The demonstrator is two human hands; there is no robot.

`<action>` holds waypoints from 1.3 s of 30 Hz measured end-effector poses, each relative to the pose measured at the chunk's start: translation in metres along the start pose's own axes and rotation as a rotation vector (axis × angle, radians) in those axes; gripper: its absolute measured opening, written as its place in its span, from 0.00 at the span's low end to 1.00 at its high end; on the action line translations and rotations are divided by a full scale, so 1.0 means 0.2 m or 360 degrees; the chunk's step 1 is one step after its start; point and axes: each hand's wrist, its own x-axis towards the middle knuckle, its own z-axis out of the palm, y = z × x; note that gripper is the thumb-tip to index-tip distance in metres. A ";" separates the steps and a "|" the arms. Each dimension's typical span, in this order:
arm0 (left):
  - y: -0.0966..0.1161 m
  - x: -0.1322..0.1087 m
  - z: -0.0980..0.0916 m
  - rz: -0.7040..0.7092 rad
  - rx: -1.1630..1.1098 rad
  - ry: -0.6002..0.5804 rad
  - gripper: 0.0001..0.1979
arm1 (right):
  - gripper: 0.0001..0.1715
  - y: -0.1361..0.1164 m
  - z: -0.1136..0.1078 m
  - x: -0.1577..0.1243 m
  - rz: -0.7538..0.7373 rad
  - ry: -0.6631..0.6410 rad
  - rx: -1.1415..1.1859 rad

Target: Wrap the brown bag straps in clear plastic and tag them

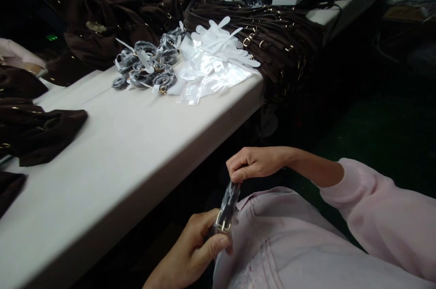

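A dark strap [229,200] with a gold buckle, wrapped in clear plastic, is stretched between my two hands in front of my body. My left hand [199,246] pinches its lower end beside the buckle, thumb in front. Closed around the upper end is my right hand [254,164], its fingers curled over the plastic. On the table's far part, a pile of coiled straps in clear plastic [150,64] lies beside a stack of clear bags with white tabs [213,62]. Unwrapped brown straps with gold buckles [272,34] hang over the table's edge.
The white table [112,152] runs along my left, its edge close to my hands. Brown bags with gold fittings [119,2] are heaped at the back, with more brown pieces [41,130] at the left. Another person's arm [20,55] shows at the far left.
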 end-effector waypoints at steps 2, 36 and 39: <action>-0.01 0.01 0.01 0.0042 -0.0261 0.0162 0.20 | 0.29 0.05 0.03 0.04 0.0090 0.0024 0.0362; -0.12 0.22 -0.05 0.0580 0.1206 0.1660 0.11 | 0.26 0.03 0.46 0.16 0.0175 0.0424 0.1182; -0.16 0.22 -0.05 0.0596 0.1520 0.1455 0.10 | 0.17 -0.01 0.43 0.13 0.0288 0.0433 0.1047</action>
